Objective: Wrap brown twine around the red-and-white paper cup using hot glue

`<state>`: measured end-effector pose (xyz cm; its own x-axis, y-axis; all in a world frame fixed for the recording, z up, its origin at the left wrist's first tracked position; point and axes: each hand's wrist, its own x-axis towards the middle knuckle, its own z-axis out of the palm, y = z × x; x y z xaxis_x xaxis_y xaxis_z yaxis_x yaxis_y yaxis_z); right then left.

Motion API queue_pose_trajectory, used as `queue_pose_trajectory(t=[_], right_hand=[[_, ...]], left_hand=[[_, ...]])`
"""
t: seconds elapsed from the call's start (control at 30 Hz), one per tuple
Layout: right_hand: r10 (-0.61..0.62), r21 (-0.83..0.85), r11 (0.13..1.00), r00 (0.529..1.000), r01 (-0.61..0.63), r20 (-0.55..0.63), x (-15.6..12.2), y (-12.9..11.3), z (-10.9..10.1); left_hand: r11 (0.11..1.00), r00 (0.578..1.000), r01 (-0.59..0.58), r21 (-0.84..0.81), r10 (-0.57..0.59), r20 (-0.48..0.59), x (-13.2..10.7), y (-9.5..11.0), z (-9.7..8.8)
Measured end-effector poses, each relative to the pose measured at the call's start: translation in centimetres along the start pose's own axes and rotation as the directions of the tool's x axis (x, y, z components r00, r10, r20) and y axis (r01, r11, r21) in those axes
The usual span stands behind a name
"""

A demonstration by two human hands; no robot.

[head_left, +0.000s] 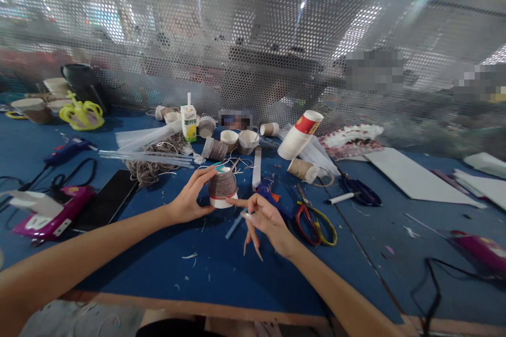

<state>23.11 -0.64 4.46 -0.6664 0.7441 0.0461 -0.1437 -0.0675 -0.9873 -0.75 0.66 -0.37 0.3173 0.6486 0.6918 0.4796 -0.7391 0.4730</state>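
A small paper cup wound with grey-brown cord [222, 185] stands on the blue table, its white and red rim facing down. My left hand [193, 192] grips the cup from the left, fingers over its upper edge and thumb low on its side. My right hand [265, 216] is at the cup's right side. Its index finger points at the low red band and seems to touch it, while the other fingers spread downward. No object shows in the right hand. A blue glue gun [269, 189] lies just behind the right hand, partly hidden by it.
Scissors with red and yellow handles [316, 224] lie to the right, near a cord spool [303, 170] and stacked paper cups [298, 137]. Behind are a drink carton [189, 124] and loose cord [148, 166]. A black phone [106, 200] and purple glue gun [55, 216] lie left.
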Motion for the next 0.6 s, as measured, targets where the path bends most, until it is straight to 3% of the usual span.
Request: queue_pose_trajectory(t=[0.17, 0.23, 0.3, 0.33, 0.4, 0.5, 0.6], right_hand=[[-0.079, -0.067, 0.996, 0.976, 0.066, -0.205, 0.1, 0.3, -0.3], [-0.208, -0.190, 0.970, 0.922, 0.152, -0.326, -0.1, 0.5, -0.6], [-0.380, -0.382, 0.892, 0.859, 0.242, -0.343, -0.4, 0.5, -0.8], [-0.451, -0.488, 0.829, 0.843, 0.274, -0.293, -0.6, 0.5, -0.9], [-0.504, -0.670, 0.675, 0.856, 0.308, -0.114, -0.9, 0.3, -0.8], [-0.413, -0.819, 0.460, 0.899, 0.344, 0.146, -0.8, 0.1, -0.2], [-0.341, -0.869, 0.332, 0.906, 0.367, 0.252, -0.4, 0.2, 0.1]], left_hand=[[1.000, 1.000, 0.020, -0.002, -0.020, 0.001, -0.1, 0.0, -0.1], [1.000, 1.000, 0.023, -0.012, -0.023, 0.006, -0.1, 0.0, -0.1], [0.999, 1.000, 0.029, -0.030, -0.029, 0.011, -0.1, 0.0, -0.1], [0.999, 0.999, 0.033, -0.043, -0.032, 0.013, -0.1, 0.0, -0.1], [0.996, 0.999, 0.049, -0.074, -0.047, 0.024, -0.1, 0.0, -0.1], [0.990, 0.995, 0.090, -0.110, -0.084, 0.057, -0.1, 0.0, -0.1], [0.987, 0.992, 0.114, -0.114, -0.106, 0.073, -0.2, 0.0, -0.1]])
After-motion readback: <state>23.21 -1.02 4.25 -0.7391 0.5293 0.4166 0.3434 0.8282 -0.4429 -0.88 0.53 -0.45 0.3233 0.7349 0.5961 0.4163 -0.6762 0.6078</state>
